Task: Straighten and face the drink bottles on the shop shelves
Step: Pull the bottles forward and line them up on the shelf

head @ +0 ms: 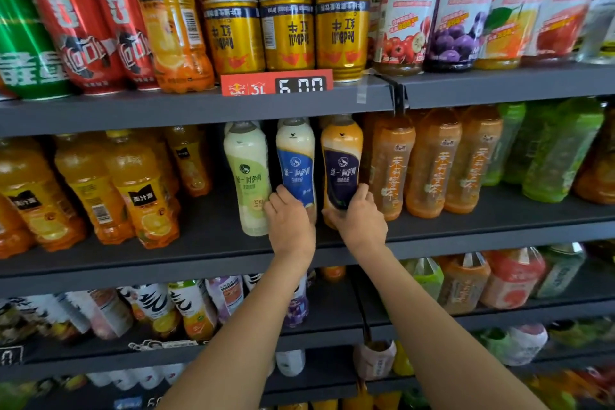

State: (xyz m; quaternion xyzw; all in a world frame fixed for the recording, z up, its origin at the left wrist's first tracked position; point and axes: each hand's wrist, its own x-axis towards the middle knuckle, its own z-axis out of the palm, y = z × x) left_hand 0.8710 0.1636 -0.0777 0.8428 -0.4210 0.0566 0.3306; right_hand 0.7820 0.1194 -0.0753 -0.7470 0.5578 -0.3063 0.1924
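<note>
Gripping two milk tea bottles on the middle shelf (199,253), my left hand (289,221) clasps the blue-label bottle (296,163), my right hand (357,218) the dark-label bottle (341,163). I should twist each gently, labels forward, level with the green-label bottle (248,176).

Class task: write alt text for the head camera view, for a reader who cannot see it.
Two bare hands grip milk tea bottles on a dark middle shelf: the left hand holds the blue-label bottle, the right hand the navy-label bottle. A green-label bottle stands beside them, under gold cans.
</note>
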